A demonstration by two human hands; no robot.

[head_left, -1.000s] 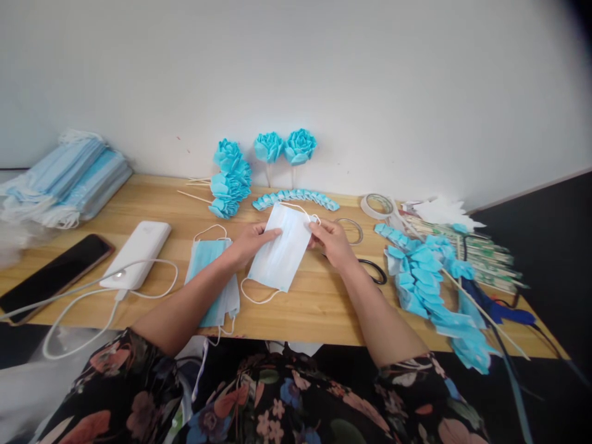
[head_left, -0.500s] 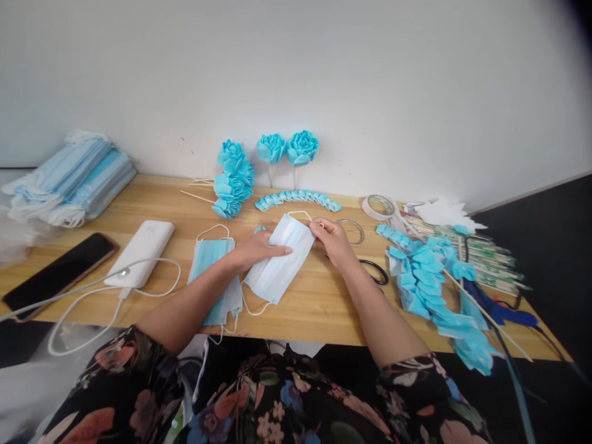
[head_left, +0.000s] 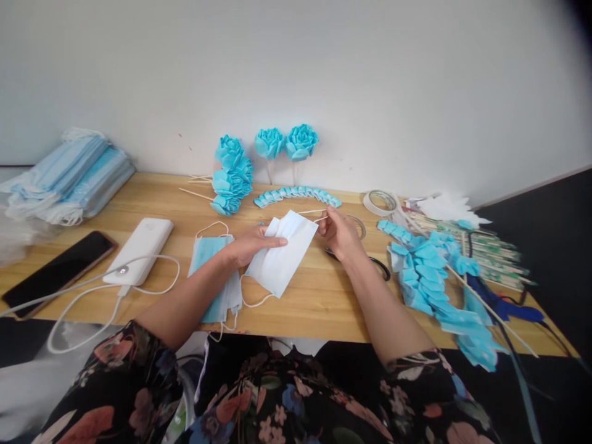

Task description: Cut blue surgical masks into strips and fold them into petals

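Note:
A face mask (head_left: 289,259), pale side up, is tilted above the wooden table. My left hand (head_left: 254,245) pinches its left side, with the thumb lying on top. Between the fingertips of my right hand (head_left: 340,234) is the mask's upper ear loop, drawn out to the right of the mask. The other ear loop hangs slack below. Under my left forearm lies a small pile of blue masks (head_left: 213,302). Black-handled scissors (head_left: 380,266) rest just past my right hand, partly hidden by it.
Blue mask flowers (head_left: 231,179) on sticks lie at the back, and two more (head_left: 301,143) lean on the wall. A pleated blue strip (head_left: 298,195) curves before them. Tape (head_left: 379,203) and gathered blue strips (head_left: 428,271) are right; a power bank (head_left: 141,251), phone (head_left: 59,271) and mask stack (head_left: 74,176) left.
My right hand has moved slightly right and up from the mask's corner, pulling the ear loop out straight. My left hand still holds the mask.

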